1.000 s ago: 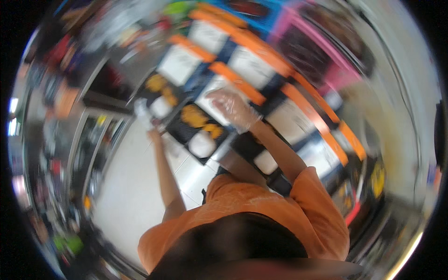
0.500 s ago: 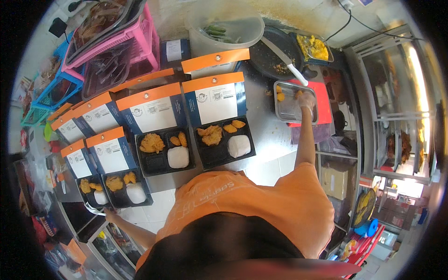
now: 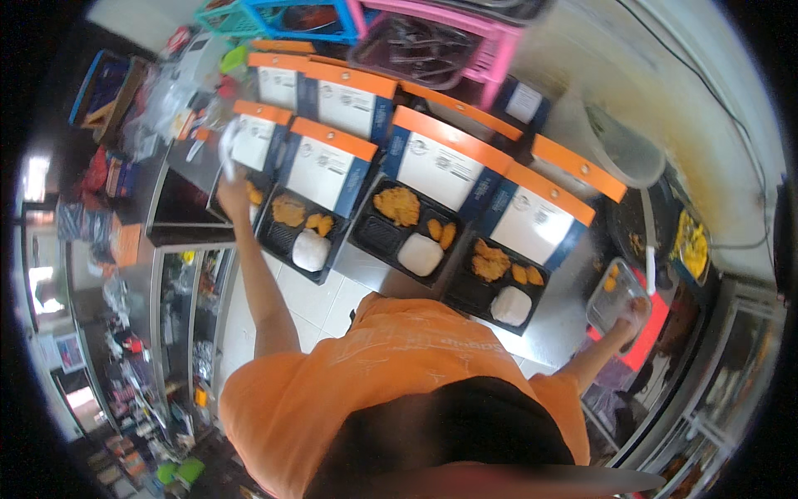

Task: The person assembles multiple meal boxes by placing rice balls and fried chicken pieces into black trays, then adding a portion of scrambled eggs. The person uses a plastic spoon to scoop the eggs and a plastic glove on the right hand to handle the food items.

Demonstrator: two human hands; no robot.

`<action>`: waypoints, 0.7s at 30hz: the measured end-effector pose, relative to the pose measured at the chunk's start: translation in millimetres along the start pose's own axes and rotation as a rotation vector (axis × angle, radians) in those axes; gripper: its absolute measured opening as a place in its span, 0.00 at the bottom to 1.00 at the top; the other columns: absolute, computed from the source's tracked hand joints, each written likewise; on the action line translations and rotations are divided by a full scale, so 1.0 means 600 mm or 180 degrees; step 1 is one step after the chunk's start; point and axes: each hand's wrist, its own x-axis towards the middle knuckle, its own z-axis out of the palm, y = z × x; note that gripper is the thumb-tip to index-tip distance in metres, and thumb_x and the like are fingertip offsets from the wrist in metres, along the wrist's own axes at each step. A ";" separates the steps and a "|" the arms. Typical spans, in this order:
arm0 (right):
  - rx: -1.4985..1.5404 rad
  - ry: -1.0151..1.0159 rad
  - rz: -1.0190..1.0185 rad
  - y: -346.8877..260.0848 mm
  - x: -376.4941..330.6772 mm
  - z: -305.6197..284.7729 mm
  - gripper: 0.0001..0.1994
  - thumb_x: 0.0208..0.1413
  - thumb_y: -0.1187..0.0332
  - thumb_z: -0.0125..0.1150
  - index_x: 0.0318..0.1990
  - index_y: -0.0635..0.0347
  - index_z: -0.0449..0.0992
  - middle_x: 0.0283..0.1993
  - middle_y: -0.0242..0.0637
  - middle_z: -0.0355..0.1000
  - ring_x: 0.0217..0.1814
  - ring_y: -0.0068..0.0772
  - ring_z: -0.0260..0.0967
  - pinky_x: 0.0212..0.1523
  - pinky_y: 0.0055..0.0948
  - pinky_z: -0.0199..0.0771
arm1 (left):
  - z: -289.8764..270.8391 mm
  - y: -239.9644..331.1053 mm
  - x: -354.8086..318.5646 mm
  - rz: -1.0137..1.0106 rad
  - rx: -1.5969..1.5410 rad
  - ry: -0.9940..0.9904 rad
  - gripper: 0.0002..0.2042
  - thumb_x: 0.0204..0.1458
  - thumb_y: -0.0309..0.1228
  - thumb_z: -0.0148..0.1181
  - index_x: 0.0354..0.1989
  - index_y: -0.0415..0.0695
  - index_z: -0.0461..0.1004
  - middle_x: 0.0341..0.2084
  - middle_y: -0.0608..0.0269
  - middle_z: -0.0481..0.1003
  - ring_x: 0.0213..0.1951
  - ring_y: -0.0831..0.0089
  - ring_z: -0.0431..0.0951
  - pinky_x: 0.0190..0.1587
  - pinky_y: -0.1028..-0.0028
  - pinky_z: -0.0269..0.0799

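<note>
Several open black meal boxes with orange-edged lids stand in rows on the counter; the nearest ones (image 3: 407, 229) hold fried yellow pieces and a white mound of rice. My left hand (image 3: 233, 190) reaches over the leftmost box (image 3: 249, 200), shut on a blurred white utensil (image 3: 226, 145). Far to the right, my right hand (image 3: 636, 312) grips the near edge of a clear tray (image 3: 611, 293) holding a few fried pieces. My orange shirt and head fill the lower middle.
Pink (image 3: 474, 37) and blue (image 3: 303, 17) baskets stand behind the boxes. A pale tub (image 3: 628, 150) and a dark pan of yellow food (image 3: 690, 241) sit at the right. A glass display case (image 3: 179, 316) stands at the left, beside white floor tiles (image 3: 320, 299).
The view has swung round twice. My left hand has come up from low at the left to the leftmost box. My right hand stays on the clear tray.
</note>
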 end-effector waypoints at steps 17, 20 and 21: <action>0.0754 -0.2891 0.0867 -0.153 -0.337 0.963 0.23 0.60 0.54 0.52 0.57 0.60 0.66 0.52 0.39 0.68 0.43 0.26 0.67 0.44 0.25 0.73 | 0.015 0.138 0.141 0.2112 0.1364 -0.1050 0.18 0.38 0.20 0.61 0.42 0.46 0.72 0.45 0.62 0.73 0.39 0.58 0.78 0.39 0.62 0.74; -0.0244 -0.4021 0.1764 -0.019 -0.433 1.177 0.23 0.57 0.55 0.55 0.56 0.57 0.68 0.56 0.37 0.65 0.52 0.24 0.64 0.44 0.21 0.71 | -0.056 0.108 0.094 0.2126 0.1265 -0.0404 0.16 0.37 0.21 0.61 0.38 0.45 0.71 0.42 0.62 0.74 0.33 0.58 0.78 0.34 0.61 0.73; -0.0250 -0.4802 0.1447 0.028 -0.463 1.241 0.23 0.53 0.59 0.58 0.56 0.55 0.68 0.54 0.35 0.66 0.49 0.24 0.65 0.44 0.20 0.68 | -0.073 0.097 0.083 0.2174 0.1240 -0.0225 0.16 0.37 0.21 0.60 0.38 0.45 0.71 0.41 0.62 0.74 0.32 0.58 0.78 0.33 0.61 0.73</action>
